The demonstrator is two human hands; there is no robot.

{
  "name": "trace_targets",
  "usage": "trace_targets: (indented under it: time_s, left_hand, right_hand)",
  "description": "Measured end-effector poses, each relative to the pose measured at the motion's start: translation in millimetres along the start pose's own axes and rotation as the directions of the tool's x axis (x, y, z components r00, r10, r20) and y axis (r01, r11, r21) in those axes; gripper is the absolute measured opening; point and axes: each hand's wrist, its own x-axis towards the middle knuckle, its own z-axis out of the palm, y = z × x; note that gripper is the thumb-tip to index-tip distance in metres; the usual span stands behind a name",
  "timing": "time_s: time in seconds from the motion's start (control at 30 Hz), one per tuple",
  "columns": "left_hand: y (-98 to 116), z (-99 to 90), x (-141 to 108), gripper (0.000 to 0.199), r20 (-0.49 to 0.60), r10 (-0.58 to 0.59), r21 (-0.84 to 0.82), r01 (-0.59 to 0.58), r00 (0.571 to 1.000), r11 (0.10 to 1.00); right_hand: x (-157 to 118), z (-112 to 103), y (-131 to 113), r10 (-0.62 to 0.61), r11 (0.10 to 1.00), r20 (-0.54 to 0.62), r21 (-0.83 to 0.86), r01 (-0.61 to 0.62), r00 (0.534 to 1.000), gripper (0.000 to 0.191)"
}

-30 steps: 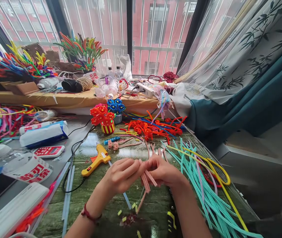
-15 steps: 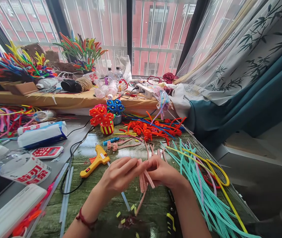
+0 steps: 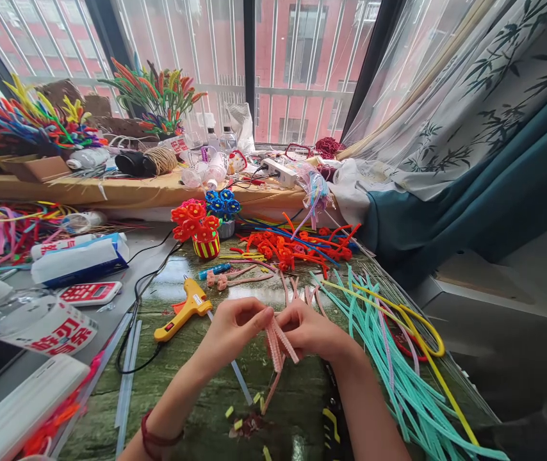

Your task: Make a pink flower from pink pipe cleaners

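Between my hands are pale pink pipe cleaners (image 3: 277, 346), their ends hanging below my fingers. My left hand (image 3: 237, 326) pinches them at the top with thumb and forefinger. From the other side my right hand (image 3: 309, 330) grips them, its fingertips curled and partly hidden. One longer pink stem slants down toward the table from the bundle. Beyond my hands lie more pink pipe cleaners (image 3: 309, 294) and a few pink pieces with coiled ends (image 3: 220, 280). A yellow glue gun (image 3: 184, 312) rests left of my left hand.
Turquoise pipe cleaners (image 3: 383, 358) spread along the right side. Red pipe-cleaner pieces (image 3: 285, 248) and pots of red flowers (image 3: 196, 221) and blue flowers (image 3: 224, 203) stand behind. Small yellow-green bits (image 3: 239, 424) and a black-and-yellow tool (image 3: 331, 426) lie in front. The glue gun's cord (image 3: 138, 301) loops at left.
My left hand has shifted slightly left, its fingers drawn back into a thumb-and-forefinger pinch. More of the pink bundle shows now. My right hand stays nearly in place.
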Motion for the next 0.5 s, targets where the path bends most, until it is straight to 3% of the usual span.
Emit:
trace_targets:
  time_s: [0.3,0.5]
  left_hand:
    - [-0.2,-0.7,1.5,0.034,0.035,-0.027,-0.002,0.027,0.999,1.000]
    - [-2.2,-0.8,0.8,0.035,0.029,-0.008,0.105,0.004,1.000,0.994]
  right_hand:
    - [0.9,0.2,1.2,0.010,0.999,0.042,-0.038,-0.009,0.999,0.018]
    - [1.8,1.3,1.9,0.007,0.999,0.033,-0.053,-0.005,0.999,0.020]
